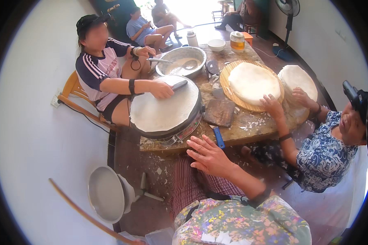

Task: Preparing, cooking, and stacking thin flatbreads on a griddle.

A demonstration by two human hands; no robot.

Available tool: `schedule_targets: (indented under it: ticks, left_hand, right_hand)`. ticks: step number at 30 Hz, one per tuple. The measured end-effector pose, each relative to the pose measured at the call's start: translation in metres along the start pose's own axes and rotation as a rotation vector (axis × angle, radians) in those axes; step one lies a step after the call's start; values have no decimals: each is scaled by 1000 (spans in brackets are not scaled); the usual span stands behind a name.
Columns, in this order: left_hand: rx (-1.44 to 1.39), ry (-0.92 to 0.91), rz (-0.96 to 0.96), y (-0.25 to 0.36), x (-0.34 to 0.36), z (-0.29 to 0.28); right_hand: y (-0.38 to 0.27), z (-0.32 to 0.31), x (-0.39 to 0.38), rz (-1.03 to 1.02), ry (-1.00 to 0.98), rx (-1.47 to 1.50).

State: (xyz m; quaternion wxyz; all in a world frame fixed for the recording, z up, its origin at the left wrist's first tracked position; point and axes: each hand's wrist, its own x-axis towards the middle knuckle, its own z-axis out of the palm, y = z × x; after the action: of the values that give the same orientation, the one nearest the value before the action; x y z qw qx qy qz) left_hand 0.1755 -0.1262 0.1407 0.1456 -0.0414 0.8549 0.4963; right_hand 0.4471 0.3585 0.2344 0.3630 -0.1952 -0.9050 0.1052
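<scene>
My right hand [208,157] hovers over my lap just off the near table edge, fingers outstretched and holding nothing. Close to its fingertips lies a scraper with a blue handle [218,138]. Beyond it is a dark, worn square board [219,113]. To the left stands a round griddle [180,134] covered by a thin pale sheet of batter [163,112]. A co-worker's hand [161,89] holds a flat spreading blade [179,85] on that sheet. My left hand is out of view.
A basin of batter [202,54] with a ladle sits behind the griddle. Round white sheets [253,81] are stacked on a woven tray [228,85], a second stack [300,79] beside them. Another co-worker's hands [273,107] touch both stacks. A grey basin [106,194] stands lower left.
</scene>
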Motion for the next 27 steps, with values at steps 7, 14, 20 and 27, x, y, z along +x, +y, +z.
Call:
schedule_targets:
  ticks: [7, 14, 20, 27]
  left_hand:
    - [110, 23, 119, 28, 1, 18]
    - [227, 7, 366, 61, -3, 31]
    - [269, -150, 630, 94, -2, 63]
    - [211, -449, 401, 151, -15, 141]
  right_hand:
    - [6, 24, 23, 84, -267, 18]
    - [0, 36, 51, 2, -254, 20]
    - [-4, 28, 83, -174, -145, 83]
    - [36, 41, 112, -335, -48, 31]
